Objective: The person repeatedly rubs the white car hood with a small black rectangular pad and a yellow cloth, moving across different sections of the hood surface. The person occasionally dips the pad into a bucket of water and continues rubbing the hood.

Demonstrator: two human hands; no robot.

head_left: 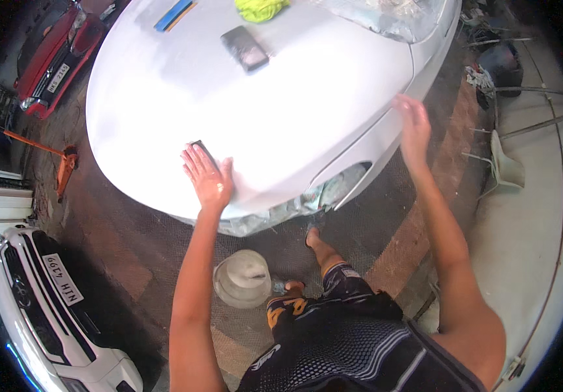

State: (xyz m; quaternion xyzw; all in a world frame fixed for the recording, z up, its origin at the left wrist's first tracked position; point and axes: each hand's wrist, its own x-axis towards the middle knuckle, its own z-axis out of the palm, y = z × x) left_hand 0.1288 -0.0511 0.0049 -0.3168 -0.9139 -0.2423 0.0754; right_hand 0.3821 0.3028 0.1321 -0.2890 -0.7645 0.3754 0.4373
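Observation:
A large white car body panel (307, 111), shaped like a hood, fills the upper middle of the head view. My left hand (208, 179) lies over a dark flat pad (204, 151), pressing it to the panel near its front edge. Only the pad's edge shows between fingers and thumb; the rest is under the hand. My right hand (414, 127) is at the panel's right side by the fender seam, fingers loosely extended and nothing visible in them. Farther up the panel lie a dark rectangular pad (245, 49), a blue strip-shaped tool (175, 16) and a yellow-green cloth (261, 8).
A whitish bucket (223, 287) stands on the floor by my feet. Plastic sheeting (275, 214) covers the car's front opening. A white vehicle (39, 294), an orange floor jack (66, 171) and a red car (59, 59) are at left. A pale chair (507, 164) is at right.

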